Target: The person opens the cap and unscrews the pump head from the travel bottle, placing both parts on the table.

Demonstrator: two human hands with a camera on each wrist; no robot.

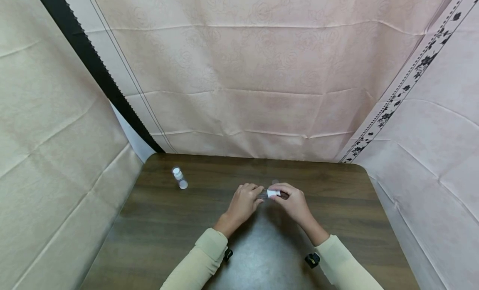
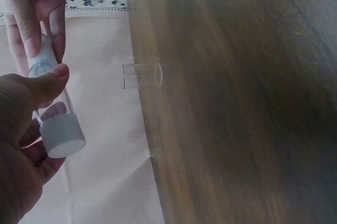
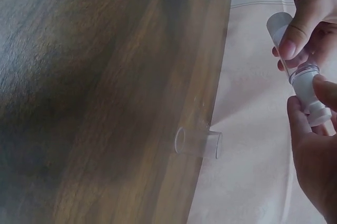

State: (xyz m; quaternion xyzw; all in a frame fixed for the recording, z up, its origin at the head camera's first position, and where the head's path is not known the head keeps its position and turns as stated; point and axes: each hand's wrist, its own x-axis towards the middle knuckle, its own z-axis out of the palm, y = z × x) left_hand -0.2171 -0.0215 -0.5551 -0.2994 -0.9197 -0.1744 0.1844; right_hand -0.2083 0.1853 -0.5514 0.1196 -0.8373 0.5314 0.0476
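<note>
Both hands hold one small clear bottle (image 1: 264,194) in the air above the table. My left hand (image 1: 244,202) grips its transparent body, thumb along the side; the wide white base (image 2: 63,135) sticks out past those fingers in the left wrist view. At the other end, my right hand (image 1: 293,202) pinches the white top (image 3: 305,89) between thumb and fingers. The top sits on the bottle's neck; whether it is fully tight I cannot tell. A clear, hollow cylindrical cover (image 2: 142,76) lies on its side near the table's far edge, apart from both hands.
A second clear bottle with white ends (image 1: 180,178) lies toward the table's far left. The brown wooden table (image 1: 168,231) is enclosed by pale cloth (image 1: 243,73) behind and at both sides. Each forearm has a small black device (image 1: 312,260) near the sleeve cuff.
</note>
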